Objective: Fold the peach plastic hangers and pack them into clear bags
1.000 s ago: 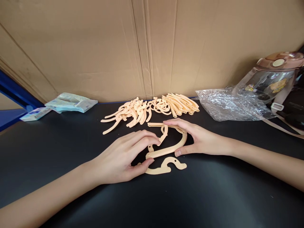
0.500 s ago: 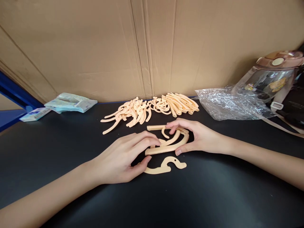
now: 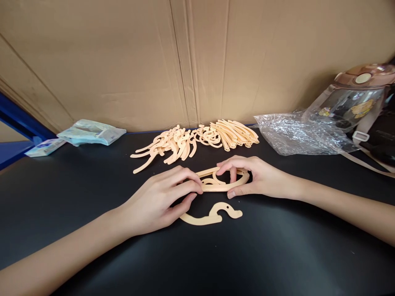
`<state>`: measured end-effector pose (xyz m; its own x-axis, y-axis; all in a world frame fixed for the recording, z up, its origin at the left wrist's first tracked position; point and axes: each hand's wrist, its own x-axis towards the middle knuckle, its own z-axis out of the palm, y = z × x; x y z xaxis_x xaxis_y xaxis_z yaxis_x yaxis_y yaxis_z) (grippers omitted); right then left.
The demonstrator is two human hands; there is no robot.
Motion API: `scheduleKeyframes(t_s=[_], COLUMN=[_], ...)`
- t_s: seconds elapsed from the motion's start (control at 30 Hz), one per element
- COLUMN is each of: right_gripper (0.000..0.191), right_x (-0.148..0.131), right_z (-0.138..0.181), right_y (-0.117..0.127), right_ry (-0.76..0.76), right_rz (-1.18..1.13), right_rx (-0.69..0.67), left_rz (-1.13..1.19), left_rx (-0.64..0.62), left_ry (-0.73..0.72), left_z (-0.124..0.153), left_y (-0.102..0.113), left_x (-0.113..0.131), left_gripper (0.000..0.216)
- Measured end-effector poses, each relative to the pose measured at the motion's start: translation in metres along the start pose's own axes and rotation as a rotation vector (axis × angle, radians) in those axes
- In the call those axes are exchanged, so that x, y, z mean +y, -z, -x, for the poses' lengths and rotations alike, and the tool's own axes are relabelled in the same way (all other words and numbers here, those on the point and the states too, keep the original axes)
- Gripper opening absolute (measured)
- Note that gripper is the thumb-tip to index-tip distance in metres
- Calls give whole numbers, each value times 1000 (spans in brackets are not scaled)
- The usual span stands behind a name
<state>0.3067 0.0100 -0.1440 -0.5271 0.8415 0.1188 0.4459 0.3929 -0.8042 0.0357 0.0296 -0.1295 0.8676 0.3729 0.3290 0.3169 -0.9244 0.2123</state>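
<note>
Both my hands grip one peach-coloured plastic hanger piece (image 3: 220,186), a curved loop held flat just above the black table (image 3: 277,255). My left hand (image 3: 160,201) pinches its left end between fingers and thumb. My right hand (image 3: 253,176) holds its right end, fingers over the top and thumb under the front edge. A second loose hook-shaped piece (image 3: 212,215) lies on the table just in front of my hands, untouched. Behind them lies a pile of several more such pieces (image 3: 197,142).
A cardboard wall (image 3: 197,61) closes off the back of the table. A crumpled clear plastic bag (image 3: 302,133) and a drinking bottle with a strap (image 3: 354,98) sit at the right. Two blue-white packets (image 3: 92,132) lie at the back left.
The piece in my hands has folded flatter and lower toward the table, with my hands drawing slightly closer. My left thumb has lifted off the loose piece in front.
</note>
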Motion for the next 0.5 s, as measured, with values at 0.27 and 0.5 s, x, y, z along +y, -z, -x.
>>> scheduleKeyframes(t_s=[0.27, 0.5], right_gripper=[50, 27], right_x=[-1, -8], right_z=[0, 1], right_y=[0, 1], right_ry=[49, 31], right_rz=[35, 43], right_rx=[-11, 298], left_rz=[-14, 57], left_rx=[21, 1], left_ry=[-10, -20], left_z=[0, 1], left_y=[0, 1], left_x=[1, 1], left_gripper=[17, 14])
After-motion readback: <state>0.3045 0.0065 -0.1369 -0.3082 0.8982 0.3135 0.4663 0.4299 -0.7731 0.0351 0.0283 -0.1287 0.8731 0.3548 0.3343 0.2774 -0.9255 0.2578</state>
